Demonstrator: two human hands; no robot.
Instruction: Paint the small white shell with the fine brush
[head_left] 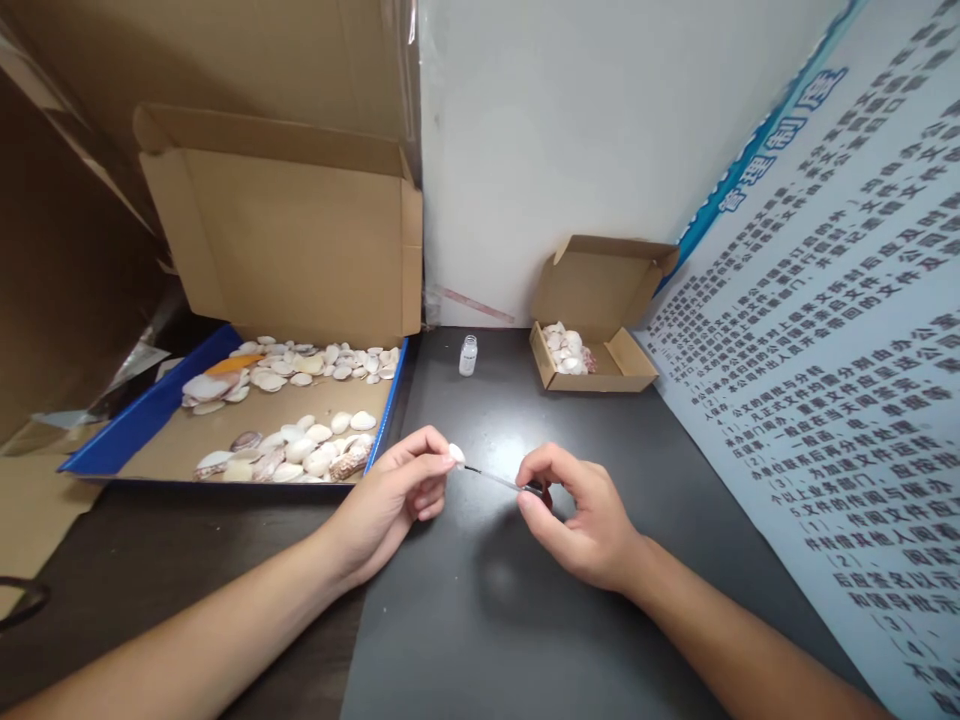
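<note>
Between the thumb and fingers of my left hand (409, 478) is a small white seashell (456, 455). My right hand (581, 515) pinches the dark cap of a thin applicator brush (491, 476). The brush points left, and its dark tip is at or very near the shell; I cannot tell if they touch. Beyond my hands a small clear glass bottle (468, 356) with a white label stands upright and uncapped on the dark tabletop (465, 630).
To the left, an open blue-edged cardboard box (281, 240) holds many seashells (315, 455) in two groups. A smaller open carton (600, 382) with shells stands at the back right. A white wall rises behind, and a printed poster (847, 300) lines the right side.
</note>
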